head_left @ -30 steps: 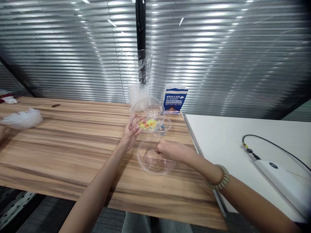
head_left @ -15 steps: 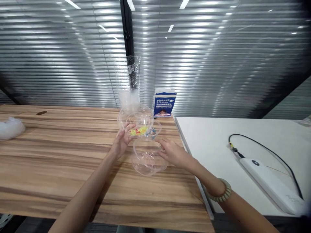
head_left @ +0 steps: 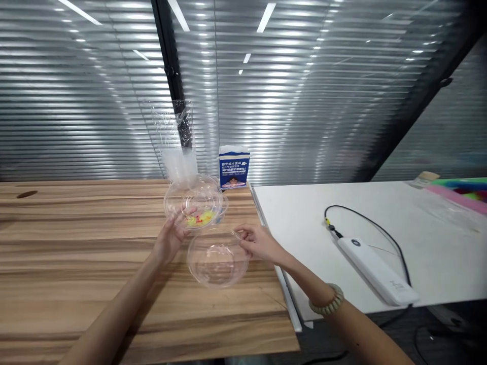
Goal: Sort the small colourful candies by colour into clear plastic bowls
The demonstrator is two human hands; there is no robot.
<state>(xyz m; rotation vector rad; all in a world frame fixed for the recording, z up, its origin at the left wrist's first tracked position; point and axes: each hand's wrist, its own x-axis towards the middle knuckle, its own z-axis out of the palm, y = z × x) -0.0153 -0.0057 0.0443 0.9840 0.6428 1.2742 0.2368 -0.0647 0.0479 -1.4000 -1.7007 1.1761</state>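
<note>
My left hand point(head_left: 171, 237) grips a clear round plastic bowl point(head_left: 173, 195), tilted toward me, with small yellow and red pieces point(head_left: 200, 219) in its lower part. The fingers show through the bowl's wall. Between thumb and fingers, my right hand point(head_left: 256, 242) pinches the right rim of a second clear round plastic container point(head_left: 218, 276), low over the wooden table. Whether this one is a bowl or a lid I cannot tell. Partly hidden behind the left bowl is another clear container with blue bits point(head_left: 220, 215).
A stack of clear plastic cups point(head_left: 177, 165) in a wrapper and a blue and white packet point(head_left: 234, 170) stand at the back of the wooden table point(head_left: 76, 284). On the white table point(head_left: 297, 213) to the right lie a white device point(head_left: 376, 271) with a black cable and colourful items point(head_left: 462, 192).
My view has swung right. My right hand's fingers, spread over the near container before, now pinch its rim, and that container sits flatter to view. My left hand still holds its bowl.
</note>
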